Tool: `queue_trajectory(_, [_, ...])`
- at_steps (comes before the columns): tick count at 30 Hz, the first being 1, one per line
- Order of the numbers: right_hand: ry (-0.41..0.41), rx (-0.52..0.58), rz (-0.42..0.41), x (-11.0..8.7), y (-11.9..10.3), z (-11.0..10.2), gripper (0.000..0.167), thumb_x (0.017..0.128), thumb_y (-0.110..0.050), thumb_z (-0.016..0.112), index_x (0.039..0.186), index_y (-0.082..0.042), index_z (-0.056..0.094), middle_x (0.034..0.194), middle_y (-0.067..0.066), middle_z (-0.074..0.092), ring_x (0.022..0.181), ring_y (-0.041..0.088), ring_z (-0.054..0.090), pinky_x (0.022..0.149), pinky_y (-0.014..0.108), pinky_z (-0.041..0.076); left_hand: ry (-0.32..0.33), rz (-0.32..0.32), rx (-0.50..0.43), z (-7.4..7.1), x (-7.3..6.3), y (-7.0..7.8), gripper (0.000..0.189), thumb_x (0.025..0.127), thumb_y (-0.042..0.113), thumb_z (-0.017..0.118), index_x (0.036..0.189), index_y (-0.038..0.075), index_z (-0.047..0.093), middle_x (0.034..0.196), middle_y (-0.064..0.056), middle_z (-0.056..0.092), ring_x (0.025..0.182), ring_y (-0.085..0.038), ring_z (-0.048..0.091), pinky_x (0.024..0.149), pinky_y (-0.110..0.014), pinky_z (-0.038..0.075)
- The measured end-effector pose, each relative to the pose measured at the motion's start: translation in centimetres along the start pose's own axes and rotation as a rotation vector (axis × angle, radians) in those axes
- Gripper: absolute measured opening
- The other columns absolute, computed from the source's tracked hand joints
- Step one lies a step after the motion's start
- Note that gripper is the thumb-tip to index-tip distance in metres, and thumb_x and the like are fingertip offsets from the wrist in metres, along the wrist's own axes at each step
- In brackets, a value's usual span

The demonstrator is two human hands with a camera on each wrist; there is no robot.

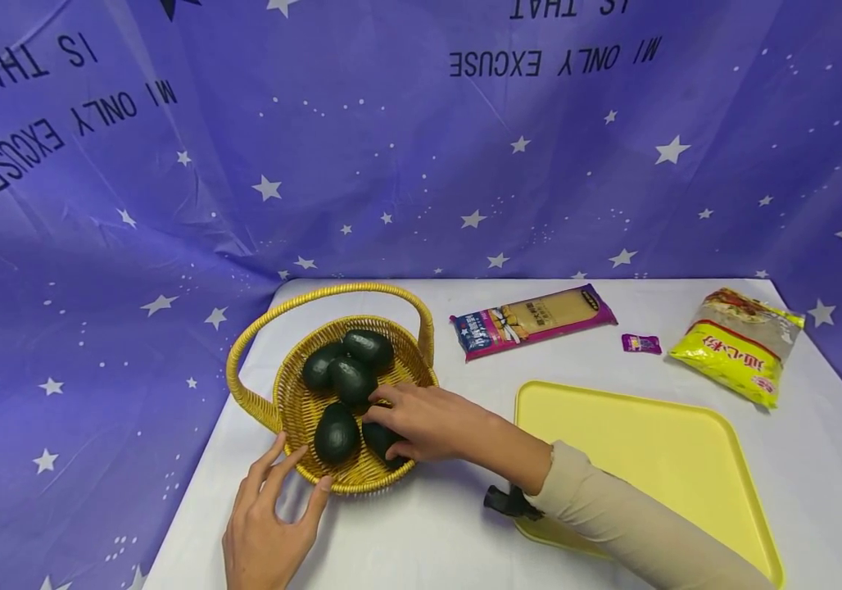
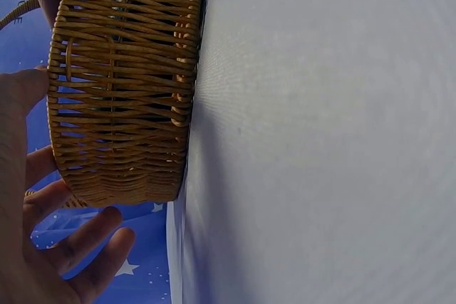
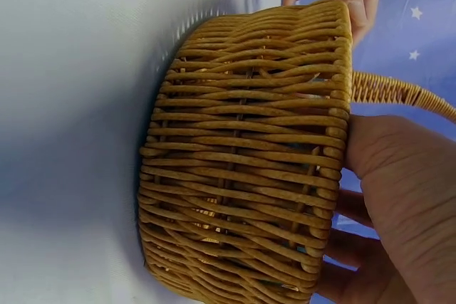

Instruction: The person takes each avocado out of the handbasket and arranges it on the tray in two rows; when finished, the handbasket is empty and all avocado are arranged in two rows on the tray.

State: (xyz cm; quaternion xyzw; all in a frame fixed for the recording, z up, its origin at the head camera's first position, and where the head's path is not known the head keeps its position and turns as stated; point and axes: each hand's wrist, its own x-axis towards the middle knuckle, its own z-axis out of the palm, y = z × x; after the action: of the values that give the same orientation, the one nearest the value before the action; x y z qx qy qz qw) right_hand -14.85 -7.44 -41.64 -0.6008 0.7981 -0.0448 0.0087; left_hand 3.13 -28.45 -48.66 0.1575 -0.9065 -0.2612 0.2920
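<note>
A round woven wicker basket (image 1: 296, 459) with an arched handle (image 1: 332, 288) stands at the left of the white table. Several dark green avocados lie inside it, one of them an avocado (image 1: 336, 434) near the front rim. My right hand (image 1: 432, 418) reaches over the basket's right side, its fingers curled round another avocado (image 1: 378, 442), which it partly hides. At the front left, my left hand (image 1: 269, 512) touches the rim with thumb and fingers spread. The left wrist view shows the left thumb (image 2: 32, 87) against the wicker edge.
A yellow tray (image 1: 749, 492) lies to the right, partly beneath my right forearm, with a black object (image 1: 509, 501) by the wrist. Farther back are a purple-edged noodle pack (image 1: 539, 319), a small purple packet (image 1: 640, 343) and a yellow bag (image 1: 738, 348). A purple starred cloth hangs behind.
</note>
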Motion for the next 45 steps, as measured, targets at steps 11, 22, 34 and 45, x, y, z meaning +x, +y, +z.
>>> queue_trajectory(11, [-0.065, 0.065, -0.012, 0.7, 0.3, 0.1, 0.059, 0.094, -0.049, 0.083, 0.145, -0.023, 0.066, 0.150, 0.003, 0.058, 0.131, 0.018, 0.063, 0.100, 0.033, 0.060, -0.014, -0.014, 0.000, 0.1, -0.1, 0.2, 0.050, 0.081, 0.035, 0.096, 0.126, 0.020, 0.080, 0.153, 0.003, 0.063, 0.123, -0.031, 0.065, 0.093, -0.060, 0.056])
queue_trajectory(22, [-0.145, 0.139, 0.015, 1.5, 0.5, 0.0, 0.070, 0.090, -0.050, 0.087, 0.149, -0.022, 0.064, 0.148, 0.003, 0.058, 0.128, 0.017, 0.064, 0.108, 0.031, 0.055, -0.005, -0.017, 0.000, 0.1, 0.0, 0.3, 0.051, 0.080, 0.033, 0.097, 0.126, 0.020, 0.080, 0.153, 0.004, 0.063, 0.121, -0.029, 0.067, 0.093, -0.054, 0.056])
queue_trajectory(34, [-0.186, 0.163, 0.011, 2.1, 0.7, 0.2, 0.075, 0.088, -0.048, 0.090, 0.152, -0.020, 0.062, 0.148, 0.003, 0.058, 0.127, 0.015, 0.066, 0.109, 0.028, 0.054, -0.007, -0.029, 0.040, 0.1, -0.1, 0.3, 0.051, 0.080, 0.036, 0.098, 0.126, 0.022, 0.081, 0.153, 0.006, 0.063, 0.117, -0.024, 0.070, 0.089, -0.044, 0.054])
queue_trajectory(45, [-0.142, 0.303, 0.012, 1.8, 1.5, 0.5, 0.069, 0.087, -0.042, 0.092, 0.146, -0.022, 0.065, 0.146, 0.002, 0.059, 0.125, 0.014, 0.066, 0.104, 0.025, 0.055, 0.015, 0.004, 0.017, 0.1, 0.0, 0.1, 0.051, 0.080, 0.034, 0.098, 0.127, 0.023, 0.081, 0.153, 0.008, 0.063, 0.114, -0.021, 0.070, 0.084, -0.030, 0.051])
